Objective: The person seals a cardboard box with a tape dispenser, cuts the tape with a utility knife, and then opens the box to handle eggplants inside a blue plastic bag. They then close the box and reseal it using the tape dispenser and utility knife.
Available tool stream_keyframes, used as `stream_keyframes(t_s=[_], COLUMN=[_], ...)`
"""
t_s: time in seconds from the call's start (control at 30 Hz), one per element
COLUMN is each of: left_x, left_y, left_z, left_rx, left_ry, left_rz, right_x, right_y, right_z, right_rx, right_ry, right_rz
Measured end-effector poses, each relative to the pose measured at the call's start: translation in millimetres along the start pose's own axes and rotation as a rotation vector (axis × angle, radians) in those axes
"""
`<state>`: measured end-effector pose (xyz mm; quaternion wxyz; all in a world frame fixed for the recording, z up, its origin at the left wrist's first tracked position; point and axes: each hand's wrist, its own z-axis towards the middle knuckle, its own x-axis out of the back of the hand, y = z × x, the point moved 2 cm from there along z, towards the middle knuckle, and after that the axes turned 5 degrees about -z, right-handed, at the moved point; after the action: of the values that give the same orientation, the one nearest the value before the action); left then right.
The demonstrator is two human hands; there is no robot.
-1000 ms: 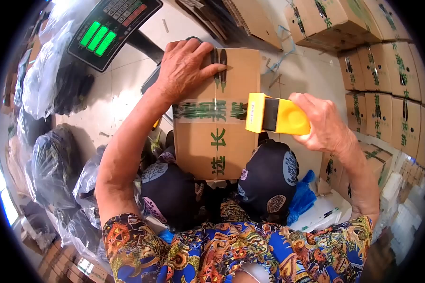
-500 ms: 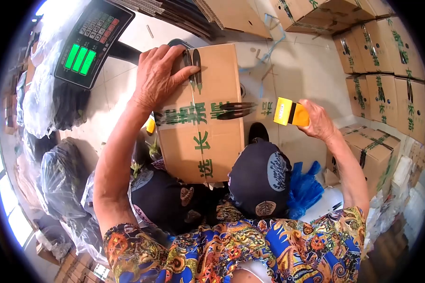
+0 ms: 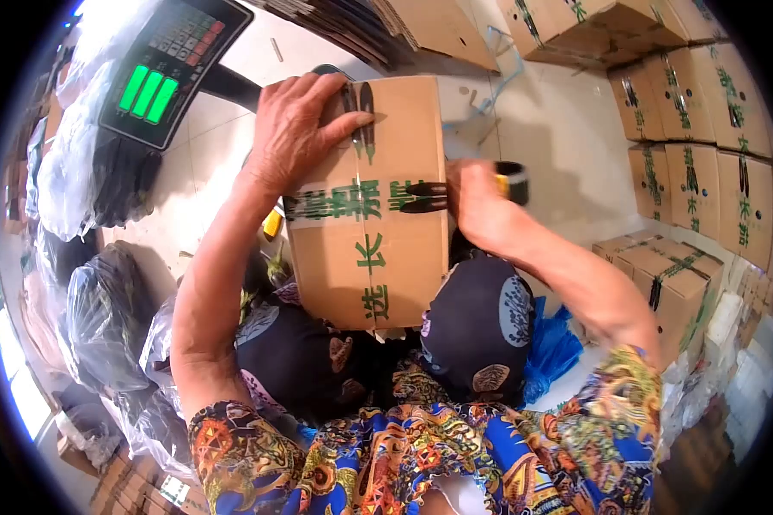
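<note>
A cardboard box (image 3: 408, 266) with green printed characters stands between the person's knees. My left hand (image 3: 296, 129) rests on its upper left corner, fingers over the far edge and thumb on the top, holding the box. Printed clear tape (image 3: 326, 204) crosses the box from left to right. My right hand (image 3: 481, 199) is at the box's right side, closed round a tape dispenser (image 3: 513, 182). The dispenser is blurred and partly hidden by the hand, with yellow and dark parts showing.
A scale display (image 3: 150, 93) with green digits stands at the upper left. Plastic bags (image 3: 107, 318) lie along the left. Flattened cardboard (image 3: 434, 30) leans at the back. Stacked boxes (image 3: 691, 94) line the right, with another box (image 3: 674, 283) below. Blue plastic (image 3: 550, 356) lies by the right knee.
My right hand has moved left with the dispenser, up against the box's right side. The tape strip that stretched out to the dispenser now reaches the box edge. My left hand stays on the box.
</note>
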<state>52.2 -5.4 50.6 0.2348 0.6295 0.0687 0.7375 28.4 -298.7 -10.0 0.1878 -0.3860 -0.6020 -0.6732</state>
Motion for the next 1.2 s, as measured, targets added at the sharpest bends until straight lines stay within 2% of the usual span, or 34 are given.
stream_keyframes(t_s=[0.07,0.1,0.13,0.17,0.2,0.27,0.3,0.33,0.37,0.4,0.43,0.5,0.57,0.67,0.77,0.83,0.9,0.97,1.03,1.07,1.1,1.17,1.2], left_x=[-4,-3,-1,1,1,3,7,11,13,5,13,23,27,19,11,10,7,9,9,11,13,14,12], left_y=[-5,-4,-2,-1,-2,-7,-12,-17,-24,-52,-59,-61,-51,-53,-60,-63,-60,-59,-55,-53,-51,-40,-33], left_z=[-3,-2,-3,-4,-8,-17,-18,-21,-28,-39,-45,-60,-67,-71,-76,-76,-76,-78,-79,-81,-89,-112,-124], left_rx=[0.003,-0.036,-0.007,0.016,0.05,0.111,0.207,0.305,0.408,0.369,0.446,0.634,0.593,0.564,0.565,0.579,0.6,0.608,0.614,0.628,0.646,0.704,0.754], left_ry=[0.017,0.025,0.019,0.015,0.03,0.063,0.05,0.035,0.016,-0.004,-0.034,-0.115,-0.009,0.179,0.29,0.272,0.306,0.332,0.352,0.359,0.368,0.412,0.41], left_rz=[0.015,0.016,0.024,0.025,0.034,0.057,0.064,0.069,0.072,0.175,0.116,-0.1,-0.086,-0.404,-0.559,-0.599,-0.576,-0.554,-0.544,-0.506,-0.466,-0.371,-0.355], right_x=[-5,-11,-17,-37,-27,-13,-9,-15,1,3,6,19,29,16,22,32,34,34,39,46,59,62,42], right_y=[5,5,4,10,29,67,81,90,104,105,103,90,63,42,45,33,26,14,3,6,11,21,28], right_z=[16,16,15,14,8,-20,-36,-57,-64,-80,-95,-115,-110,-99,-95,-98,-105,-103,-90,-84,-75,-65,-70], right_rx=[0.231,0.195,0.131,-0.235,-0.328,-0.693,-0.855,-0.936,-1.056,-1.125,-1.186,-1.332,-1.448,-1.461,-1.258,-1.38,-1.458,-1.365,-1.446,-1.339,-1.345,-1.328,-1.261], right_ry=[0.03,-0.131,-0.285,-0.821,-0.931,-0.888,-0.802,-0.645,-0.653,-0.57,-0.47,-0.441,-0.305,-0.224,-0.262,-0.196,-0.058,-0.124,-0.107,-0.05,0.048,0.07,0.065], right_rz=[0.02,0.203,0.377,0.761,0.774,0.971,1.148,1.308,1.556,1.811,2.074,2.362,2.685,2.817,2.919,2.823,2.821,2.878,2.84,2.903,2.962,2.978,2.882])
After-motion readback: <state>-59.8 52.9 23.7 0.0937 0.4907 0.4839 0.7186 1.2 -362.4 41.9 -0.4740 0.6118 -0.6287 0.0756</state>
